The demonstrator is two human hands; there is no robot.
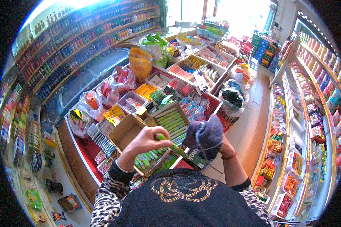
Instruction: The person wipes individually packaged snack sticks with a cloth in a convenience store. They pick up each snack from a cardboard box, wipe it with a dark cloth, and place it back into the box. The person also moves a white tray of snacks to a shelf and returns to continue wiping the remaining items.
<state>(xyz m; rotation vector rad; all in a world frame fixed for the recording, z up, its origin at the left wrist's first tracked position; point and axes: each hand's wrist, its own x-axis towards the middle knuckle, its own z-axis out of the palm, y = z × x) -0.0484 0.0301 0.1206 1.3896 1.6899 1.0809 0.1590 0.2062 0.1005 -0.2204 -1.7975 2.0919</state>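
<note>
My left hand (152, 139) is closed around a slim green stick-shaped packet (176, 149), which slants down to the right. Its lower end comes close to a bunched dark blue cloth (204, 137). That cloth covers most of my right hand (226, 146), whose fingers are hidden behind it. Just beyond, a cardboard box (186, 113) holds rows of similar green sticks. An open brown carton (125, 132) stands beside my left hand, and small green packets (149, 159) lie in a box below it. Under the cloth a dark green carton (197, 159) shows in part.
A low red-edged display (81, 145) carries bins and plastic bags of packaged snacks. Bottle-filled shelves (98, 38) line the left wall beyond a glass-topped freezer (91, 81). On the right, a wood-look floor aisle (250, 128) runs beside shelves of packets (291, 113).
</note>
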